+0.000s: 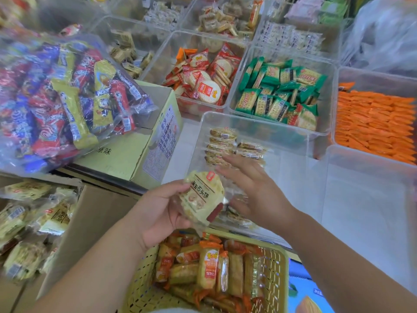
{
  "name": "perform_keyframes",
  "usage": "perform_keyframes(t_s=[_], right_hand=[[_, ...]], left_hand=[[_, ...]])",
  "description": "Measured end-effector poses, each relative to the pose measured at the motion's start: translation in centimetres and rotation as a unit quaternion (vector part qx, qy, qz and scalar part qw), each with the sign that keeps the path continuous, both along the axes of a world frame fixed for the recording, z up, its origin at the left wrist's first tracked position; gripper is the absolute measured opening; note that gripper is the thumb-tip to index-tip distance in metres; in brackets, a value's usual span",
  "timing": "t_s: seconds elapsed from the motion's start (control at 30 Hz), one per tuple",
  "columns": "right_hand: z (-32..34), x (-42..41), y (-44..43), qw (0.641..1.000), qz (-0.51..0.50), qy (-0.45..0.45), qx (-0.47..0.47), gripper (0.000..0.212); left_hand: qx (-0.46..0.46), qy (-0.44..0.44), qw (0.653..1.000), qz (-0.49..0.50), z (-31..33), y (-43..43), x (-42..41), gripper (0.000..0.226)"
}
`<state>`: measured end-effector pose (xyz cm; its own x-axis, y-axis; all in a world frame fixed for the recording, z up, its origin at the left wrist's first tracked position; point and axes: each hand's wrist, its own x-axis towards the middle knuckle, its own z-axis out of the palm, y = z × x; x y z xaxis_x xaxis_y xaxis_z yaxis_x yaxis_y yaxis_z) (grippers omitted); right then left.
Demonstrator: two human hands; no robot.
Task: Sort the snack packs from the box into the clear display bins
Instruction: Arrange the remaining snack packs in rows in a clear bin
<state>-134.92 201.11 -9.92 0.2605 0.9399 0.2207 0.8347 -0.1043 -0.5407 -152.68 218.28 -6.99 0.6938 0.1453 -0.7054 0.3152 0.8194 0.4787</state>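
Pale-yellow and round, a cracker pack point(203, 197) is gripped in the left hand point(158, 213), fingers curled behind it, above the near rim of a clear bin point(248, 119). The right hand point(255, 190) is spread flat and holds nothing, just beside the pack over the bin, where 2 short rows of matching packs point(222, 143) stand on edge. More fill the cardboard box point(90, 222) at lower left.

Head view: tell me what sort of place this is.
Probably a snack shop's loose-goods display. Rows of clear display bins hold sorted wrapped snacks, such as green cracker packs and orange packs. A cardboard box of packs sits lower left, and the left hand holds a round biscuit pack.
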Motion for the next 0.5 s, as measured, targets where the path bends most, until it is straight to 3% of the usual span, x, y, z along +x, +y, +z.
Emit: perform_keyframes(t_s=[0.17,0.23,0.3,0.33,0.4,0.47,0.5], right_hand=[[2.3,-0.9,-0.7,0.998,0.056,0.000,0.037,0.059],[2.2,-1.0,-1.0,0.997,0.058,0.008,0.052,0.049],[1.7,-0.9,-1.5,0.996,0.014,0.056,0.070,0.040],[1.5,-0.7,-1.7,0.993,-0.031,0.088,0.070,0.038],[1.0,0.7,-2.1,0.979,-0.153,0.123,0.062,0.032],[0.2,3.3,-2.0,0.958,-0.262,0.107,0.053,0.026],[-0.2,4.8,-1.7,0.947,-0.303,0.098,0.052,0.021]], left_hand=[[0.094,0.051,0.991,-0.077,0.2,-1.1,0.9,0.046],[0.116,0.078,0.988,-0.058,0.5,-1.5,1.4,0.033],[0.208,0.110,0.971,-0.041,0.7,-1.8,1.8,0.022],[0.301,0.136,0.942,-0.052,0.6,-1.8,1.7,0.017],[0.510,0.171,0.834,-0.123,0.1,-1.5,1.2,0.023],[0.626,0.176,0.729,-0.213,-1.2,-1.3,0.3,0.055],[0.642,0.179,0.701,-0.253,-1.9,-1.3,0.0,0.073]])
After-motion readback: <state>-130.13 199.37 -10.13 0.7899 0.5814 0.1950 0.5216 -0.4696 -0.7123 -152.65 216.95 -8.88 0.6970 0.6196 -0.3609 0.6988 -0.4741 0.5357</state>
